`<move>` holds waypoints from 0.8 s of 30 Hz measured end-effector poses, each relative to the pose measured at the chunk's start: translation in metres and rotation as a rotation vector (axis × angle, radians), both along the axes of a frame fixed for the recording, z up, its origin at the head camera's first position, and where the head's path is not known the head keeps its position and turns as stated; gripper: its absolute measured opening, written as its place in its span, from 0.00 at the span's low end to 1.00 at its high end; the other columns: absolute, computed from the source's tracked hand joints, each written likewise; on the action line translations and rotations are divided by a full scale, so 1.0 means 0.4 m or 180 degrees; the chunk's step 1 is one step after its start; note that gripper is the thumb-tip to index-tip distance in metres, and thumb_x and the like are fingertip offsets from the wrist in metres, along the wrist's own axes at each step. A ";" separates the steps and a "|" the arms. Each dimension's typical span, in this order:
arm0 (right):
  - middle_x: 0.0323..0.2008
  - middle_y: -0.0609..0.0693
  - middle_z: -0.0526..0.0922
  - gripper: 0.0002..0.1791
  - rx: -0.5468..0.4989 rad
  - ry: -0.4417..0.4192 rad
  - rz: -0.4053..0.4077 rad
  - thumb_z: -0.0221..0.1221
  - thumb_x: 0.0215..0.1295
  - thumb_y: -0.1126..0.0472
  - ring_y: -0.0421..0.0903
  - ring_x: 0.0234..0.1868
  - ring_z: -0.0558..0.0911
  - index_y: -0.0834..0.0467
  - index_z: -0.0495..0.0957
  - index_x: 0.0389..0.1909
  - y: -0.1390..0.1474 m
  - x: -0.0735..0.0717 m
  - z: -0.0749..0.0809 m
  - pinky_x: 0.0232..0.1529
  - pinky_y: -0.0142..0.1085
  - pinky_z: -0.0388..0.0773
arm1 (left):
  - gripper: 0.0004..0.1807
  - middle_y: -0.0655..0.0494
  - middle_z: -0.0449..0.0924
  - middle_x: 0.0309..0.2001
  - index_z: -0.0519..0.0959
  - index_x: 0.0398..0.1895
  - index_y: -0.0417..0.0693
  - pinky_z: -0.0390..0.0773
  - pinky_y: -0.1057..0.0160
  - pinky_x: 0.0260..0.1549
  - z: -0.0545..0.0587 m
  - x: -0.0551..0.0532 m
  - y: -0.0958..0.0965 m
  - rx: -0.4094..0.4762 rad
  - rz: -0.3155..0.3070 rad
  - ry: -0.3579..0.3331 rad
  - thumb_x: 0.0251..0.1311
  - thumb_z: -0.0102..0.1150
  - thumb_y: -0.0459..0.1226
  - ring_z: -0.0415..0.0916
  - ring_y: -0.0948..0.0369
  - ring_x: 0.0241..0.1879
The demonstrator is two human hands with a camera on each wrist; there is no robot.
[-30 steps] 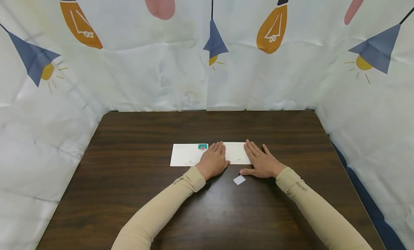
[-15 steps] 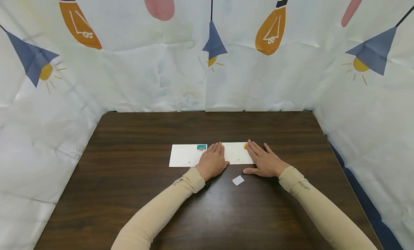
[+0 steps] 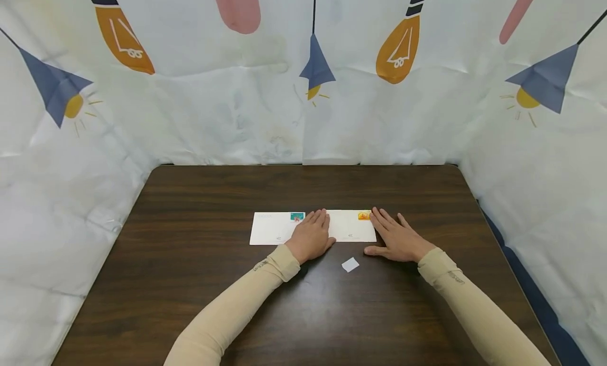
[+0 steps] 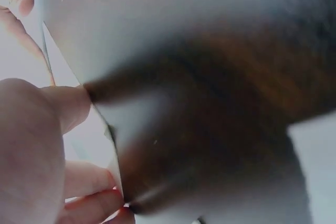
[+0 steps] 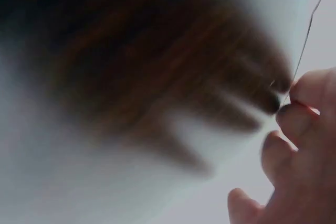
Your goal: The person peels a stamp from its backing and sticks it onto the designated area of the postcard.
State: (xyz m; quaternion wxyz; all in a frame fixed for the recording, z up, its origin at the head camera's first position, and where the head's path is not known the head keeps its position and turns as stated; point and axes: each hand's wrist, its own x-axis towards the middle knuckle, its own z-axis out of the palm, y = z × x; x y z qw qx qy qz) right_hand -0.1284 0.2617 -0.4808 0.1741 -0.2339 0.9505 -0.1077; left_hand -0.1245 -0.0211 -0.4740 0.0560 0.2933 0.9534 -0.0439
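Two white postcards lie side by side on the dark wooden table. The left postcard (image 3: 269, 229) bears a teal stamp (image 3: 297, 216) at its upper right. On the right postcard (image 3: 348, 230) a yellow-orange stamp (image 3: 363, 216) shows in the upper right corner. My left hand (image 3: 310, 236) lies with straight fingers across the place where the postcards meet, hiding it. With fingers spread, my right hand (image 3: 399, 238) touches the right postcard's right edge at its fingertips. Both wrist views show the left hand (image 4: 31, 150) and right hand (image 5: 307, 145) against a dark, glaring surface.
A small white paper square (image 3: 350, 265) lies on the table (image 3: 199, 282) in front of the right postcard. White cloth (image 3: 237, 113) printed with lamps and bulbs hangs behind the table and along both sides.
My right hand has slid right across the right postcard, uncovering its yellow-orange stamp. The left hand stays in place.
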 end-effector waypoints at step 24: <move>0.84 0.68 0.37 0.53 -0.0484 0.0440 -0.0704 0.55 0.75 0.37 0.72 0.83 0.45 0.62 0.40 0.84 0.205 -0.013 0.110 0.75 0.73 0.47 | 0.36 0.38 0.66 0.77 0.67 0.75 0.36 0.61 0.45 0.79 0.034 -0.069 -0.078 0.0608 -0.0053 0.0220 0.75 0.55 0.52 0.62 0.44 0.79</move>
